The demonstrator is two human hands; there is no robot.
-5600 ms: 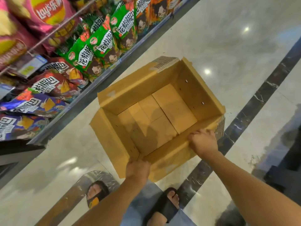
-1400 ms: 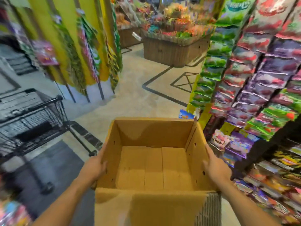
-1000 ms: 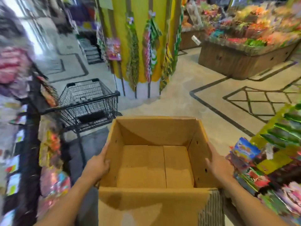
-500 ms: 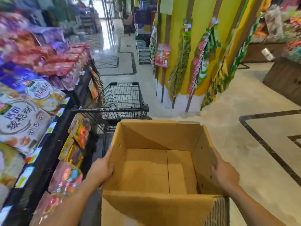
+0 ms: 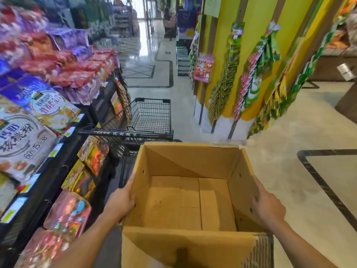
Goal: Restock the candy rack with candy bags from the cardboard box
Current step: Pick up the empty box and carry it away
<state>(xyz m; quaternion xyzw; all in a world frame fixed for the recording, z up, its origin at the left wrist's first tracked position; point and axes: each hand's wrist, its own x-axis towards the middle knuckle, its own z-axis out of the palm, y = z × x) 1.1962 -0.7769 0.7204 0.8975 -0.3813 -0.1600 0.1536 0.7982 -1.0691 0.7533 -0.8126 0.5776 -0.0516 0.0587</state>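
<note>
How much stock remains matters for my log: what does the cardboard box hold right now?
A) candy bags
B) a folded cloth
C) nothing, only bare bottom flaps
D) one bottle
C: the cardboard box shows only its bare bottom flaps, with the left hand and right hand pressed against its outer sides.

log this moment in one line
cardboard box: empty | left hand: presses left wall | right hand: presses right wall | shopping cart: ahead

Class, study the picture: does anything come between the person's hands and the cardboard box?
Nothing visible does. The left hand presses directly on the left wall of the cardboard box, and the right hand presses on its right wall, with no object between.
</note>
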